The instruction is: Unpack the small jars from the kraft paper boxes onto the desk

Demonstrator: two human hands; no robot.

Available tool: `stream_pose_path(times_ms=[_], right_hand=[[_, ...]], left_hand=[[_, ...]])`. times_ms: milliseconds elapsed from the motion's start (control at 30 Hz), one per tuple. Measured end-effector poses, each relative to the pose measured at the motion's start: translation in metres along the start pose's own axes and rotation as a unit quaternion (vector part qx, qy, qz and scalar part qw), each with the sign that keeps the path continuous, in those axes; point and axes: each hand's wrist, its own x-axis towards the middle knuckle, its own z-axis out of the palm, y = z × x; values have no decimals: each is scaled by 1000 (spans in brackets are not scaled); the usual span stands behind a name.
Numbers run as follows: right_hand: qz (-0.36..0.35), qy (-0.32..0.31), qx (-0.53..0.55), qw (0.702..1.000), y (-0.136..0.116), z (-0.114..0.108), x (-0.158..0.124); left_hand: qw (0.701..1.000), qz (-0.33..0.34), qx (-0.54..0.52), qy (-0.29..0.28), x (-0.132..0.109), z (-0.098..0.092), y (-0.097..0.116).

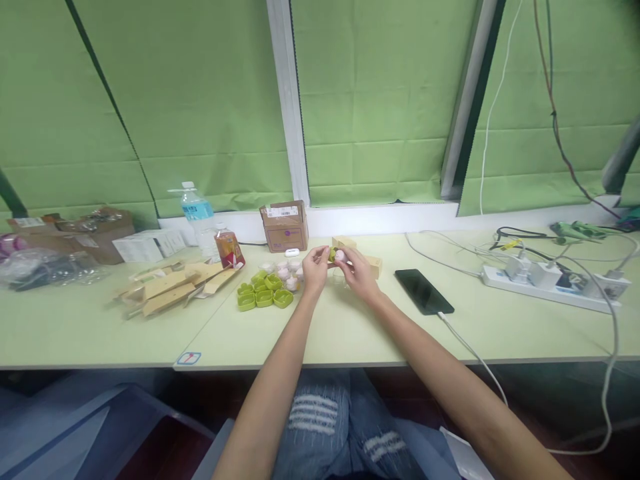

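Observation:
Above the middle of the table, my left hand [316, 270] and my right hand [361, 272] meet fingertip to fingertip. Pinched in the left fingers is a small yellow-green piece [332, 254], partly covered by them. The right fingers grip a small pale pink rounded piece [341, 256] right against it; whether the two are joined I cannot tell. Left of my hands lies a group of green shaped cups [264, 298]. Beside these are several pale pink and white rounded pieces [291, 283], too small to make out exactly.
Small tan boxes [374, 266] sit behind my right hand. A phone [424, 291] with a cable and a power strip [545, 288] lie to the right. Leftward are flattened cardboard pieces [173, 290], a drink bottle [229, 249], a water bottle [199, 223] and a cardboard box [285, 230].

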Motion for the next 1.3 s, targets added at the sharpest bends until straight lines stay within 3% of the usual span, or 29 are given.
stream_pose_path(times_ms=[167, 400, 500, 667, 833, 1000, 1200, 1300], right_hand=[[4, -15, 9, 1000, 1, 1, 0], [32, -12, -66, 997, 13, 3, -2], [51, -47, -111, 991, 21, 2, -5], [64, -112, -136, 982, 26, 5, -8], [71, -108, -111, 985, 24, 6, -7], [61, -116, -97, 987, 20, 4, -5], [61, -31, -40, 997, 16, 2, -2], [58, -37, -28, 997, 16, 0, -1]], left_hand=[[1000, -14, 0, -21, -2, 4, 2], [992, 40, 56, 106, 1, -2, 2], [989, 49, 66, 119, 2, -4, 1], [995, 29, 39, 92, 2, -3, -1], [999, -8, 11, 49, 1, -1, -1], [999, -28, -8, 41, 1, -2, 1], [997, -73, -12, 4, -1, -3, 5], [996, -70, 24, -43, -4, -1, 5]])
